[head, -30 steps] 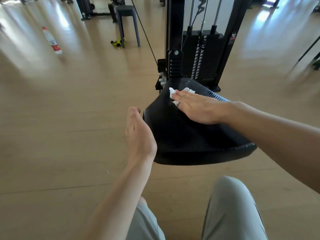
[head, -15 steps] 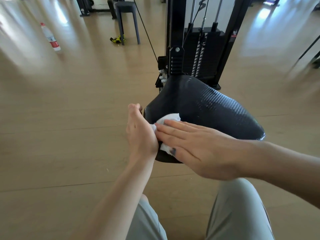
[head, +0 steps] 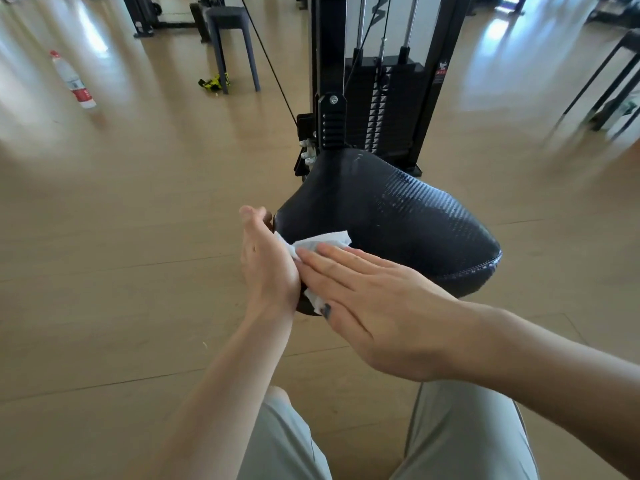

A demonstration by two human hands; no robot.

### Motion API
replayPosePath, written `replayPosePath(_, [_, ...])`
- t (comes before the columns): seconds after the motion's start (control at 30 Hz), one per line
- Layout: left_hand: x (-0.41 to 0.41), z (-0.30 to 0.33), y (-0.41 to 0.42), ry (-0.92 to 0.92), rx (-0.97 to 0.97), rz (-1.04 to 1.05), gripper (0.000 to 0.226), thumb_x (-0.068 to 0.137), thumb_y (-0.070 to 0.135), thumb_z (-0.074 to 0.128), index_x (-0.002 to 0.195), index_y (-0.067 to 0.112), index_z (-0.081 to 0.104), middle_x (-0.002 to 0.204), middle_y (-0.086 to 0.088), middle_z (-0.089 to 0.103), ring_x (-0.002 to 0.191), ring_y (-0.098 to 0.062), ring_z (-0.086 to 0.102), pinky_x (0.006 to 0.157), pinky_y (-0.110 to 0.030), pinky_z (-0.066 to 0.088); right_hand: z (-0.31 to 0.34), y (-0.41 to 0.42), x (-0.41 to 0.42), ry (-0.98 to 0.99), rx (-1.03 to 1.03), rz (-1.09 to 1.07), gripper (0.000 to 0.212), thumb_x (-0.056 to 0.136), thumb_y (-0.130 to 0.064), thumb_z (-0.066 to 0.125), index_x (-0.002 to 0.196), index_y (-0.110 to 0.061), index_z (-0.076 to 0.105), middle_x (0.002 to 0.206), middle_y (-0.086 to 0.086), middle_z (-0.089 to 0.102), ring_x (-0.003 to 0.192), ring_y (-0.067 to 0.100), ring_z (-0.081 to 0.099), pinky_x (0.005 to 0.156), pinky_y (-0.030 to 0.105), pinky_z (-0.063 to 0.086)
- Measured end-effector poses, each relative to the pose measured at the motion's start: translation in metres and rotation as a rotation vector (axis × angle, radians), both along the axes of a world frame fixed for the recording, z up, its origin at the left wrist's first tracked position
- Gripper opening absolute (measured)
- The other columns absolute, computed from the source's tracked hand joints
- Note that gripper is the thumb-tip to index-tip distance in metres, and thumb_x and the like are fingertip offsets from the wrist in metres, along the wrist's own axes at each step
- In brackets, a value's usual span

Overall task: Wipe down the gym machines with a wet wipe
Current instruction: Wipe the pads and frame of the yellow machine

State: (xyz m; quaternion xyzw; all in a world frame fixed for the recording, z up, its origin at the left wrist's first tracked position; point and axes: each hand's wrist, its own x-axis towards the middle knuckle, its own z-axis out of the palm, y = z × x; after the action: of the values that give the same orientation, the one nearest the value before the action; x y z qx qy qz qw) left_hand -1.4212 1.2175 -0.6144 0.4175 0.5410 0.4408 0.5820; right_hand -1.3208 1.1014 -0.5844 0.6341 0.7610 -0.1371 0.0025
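Note:
A black padded seat (head: 408, 216) of a cable weight machine (head: 377, 98) sits in front of me. My right hand (head: 367, 303) lies flat with straight fingers, pressing a white wet wipe (head: 322, 241) onto the seat's near left corner. My left hand (head: 266, 268) stands edge-on against the seat's left side, fingers straight, touching the pad and the wipe. Most of the wipe is hidden under my right palm.
The machine's weight stack (head: 381, 109) and cables rise behind the seat. A plastic bottle (head: 73, 81) lies on the wooden floor at far left. A dark stool (head: 232, 39) and a yellow-black object (head: 214, 83) stand beyond. My knees (head: 460, 431) are below.
My right hand slid the wipe from the seat's far end back to the near left corner, beside my left hand. The left hand barely moved.

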Motion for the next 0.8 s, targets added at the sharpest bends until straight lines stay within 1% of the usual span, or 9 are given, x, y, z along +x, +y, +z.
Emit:
replayPosePath(0.07, [-0.001,-0.002,0.003,0.008,-0.015,-0.004,0.061,0.102,0.059,0.021,0.139,0.027,0.057,0.14,0.011,0.057,0.128,-0.009,0.052,0.113,-0.034,0.037,0.0,0.01,-0.001,-0.01,0.025,-0.012,0.066,0.098,-0.046,-0.001,0.162,-0.03,-0.008,0.169,-0.015,-0.013,0.152,-0.001,-0.019,0.126,0.028,-0.007])
replayPosePath(0.17, [0.001,-0.003,0.002,0.048,-0.006,0.005,0.067,0.099,0.063,0.02,0.136,0.024,0.06,0.138,0.008,0.061,0.128,-0.013,0.054,0.114,-0.038,0.038,0.0,0.017,0.01,0.017,0.042,-0.075,0.058,0.107,-0.042,0.009,0.163,-0.034,-0.003,0.169,-0.018,-0.009,0.153,-0.003,-0.013,0.127,0.027,-0.005])
replayPosePath(0.3, [0.001,-0.001,-0.002,0.049,-0.001,-0.04,0.053,0.104,0.058,0.016,0.11,0.028,0.06,0.109,0.017,0.063,0.1,-0.003,0.056,0.082,-0.023,0.041,-0.001,0.002,0.084,0.002,0.021,-0.315,0.054,0.109,-0.035,0.012,0.163,-0.033,0.006,0.169,-0.018,-0.004,0.152,-0.007,-0.008,0.12,0.017,-0.008])
replayPosePath(0.4, [0.001,-0.002,-0.002,0.082,0.036,-0.059,0.041,0.104,0.055,0.017,0.094,0.035,0.052,0.091,0.023,0.055,0.088,0.0,0.05,0.073,-0.02,0.034,0.0,-0.012,0.116,-0.022,-0.019,-0.47,0.054,0.11,-0.034,0.011,0.163,-0.03,0.009,0.17,-0.014,-0.004,0.154,-0.002,-0.007,0.123,0.021,-0.003])
replayPosePath(0.47, [0.0,-0.003,-0.001,0.103,0.052,-0.059,0.041,0.103,0.054,0.017,0.088,0.039,0.053,0.094,0.023,0.057,0.093,-0.002,0.051,0.076,-0.023,0.035,-0.001,-0.004,0.091,-0.128,0.059,-0.375,0.053,0.111,-0.025,0.017,0.163,-0.015,0.017,0.171,0.001,0.006,0.156,0.017,0.007,0.122,0.026,0.002])
replayPosePath(0.5, [0.0,-0.003,-0.001,0.104,0.061,-0.049,0.044,0.103,0.054,0.017,0.096,0.039,0.057,0.103,0.021,0.06,0.1,-0.004,0.052,0.081,-0.024,0.036,-0.001,0.003,0.069,-0.131,0.093,-0.294,0.053,0.111,-0.023,0.02,0.162,-0.01,0.017,0.171,0.005,0.009,0.155,0.021,0.01,0.119,0.026,0.0])
replayPosePath(0.6, [0.002,-0.004,0.002,0.079,0.051,0.009,0.056,0.104,0.055,0.019,0.13,0.029,0.061,0.126,0.014,0.062,0.118,-0.009,0.055,0.095,-0.027,0.036,0.0,0.024,0.011,-0.042,0.066,-0.093,0.057,0.11,-0.033,0.014,0.164,-0.018,0.004,0.171,-0.004,-0.003,0.156,0.011,-0.006,0.124,0.025,-0.011])
replayPosePath(0.7, [0.003,-0.007,0.004,0.061,0.045,-0.005,0.051,0.104,0.056,0.02,0.112,0.031,0.064,0.109,0.016,0.064,0.103,-0.005,0.059,0.082,-0.023,0.04,0.003,0.034,0.024,0.04,-0.019,-0.051,0.055,0.11,-0.037,0.011,0.163,-0.029,0.002,0.169,-0.015,-0.005,0.154,0.0,-0.01,0.126,0.026,-0.006])
replayPosePath(0.8, [0.003,-0.01,0.002,0.08,0.09,-0.064,0.063,0.103,0.059,0.015,0.098,0.016,0.06,0.1,0.01,0.066,0.093,-0.008,0.058,0.078,-0.026,0.041,0.005,0.035,0.09,-0.021,-0.052,-0.195,0.053,0.112,-0.028,0.017,0.164,-0.03,0.007,0.17,-0.015,0.0,0.154,-0.001,-0.004,0.125,0.024,-0.002])
